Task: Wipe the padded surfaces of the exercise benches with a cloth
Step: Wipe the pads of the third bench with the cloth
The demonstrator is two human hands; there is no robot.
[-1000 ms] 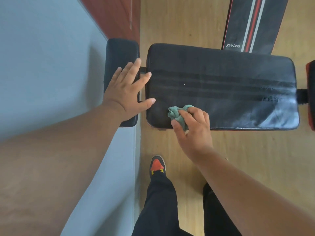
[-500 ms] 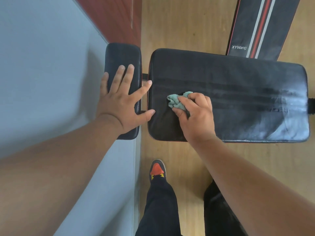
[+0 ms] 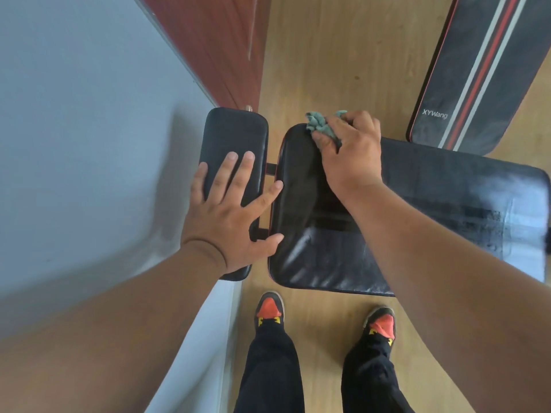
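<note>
The long bench pad [image 3: 417, 222] is laid left to right. At its far left corner the green cloth [image 3: 320, 125] is pinched by the right hand [image 3: 348, 150]. The left hand [image 3: 232, 210], fingers spread, is rested flat on the small pad [image 3: 232, 135] left of it. A striped pad [image 3: 483, 73] is seen beyond.

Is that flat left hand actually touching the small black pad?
Touching. The head view shows the left hand lying flat on the small pad, fingers spread across its surface with no gap.
</note>
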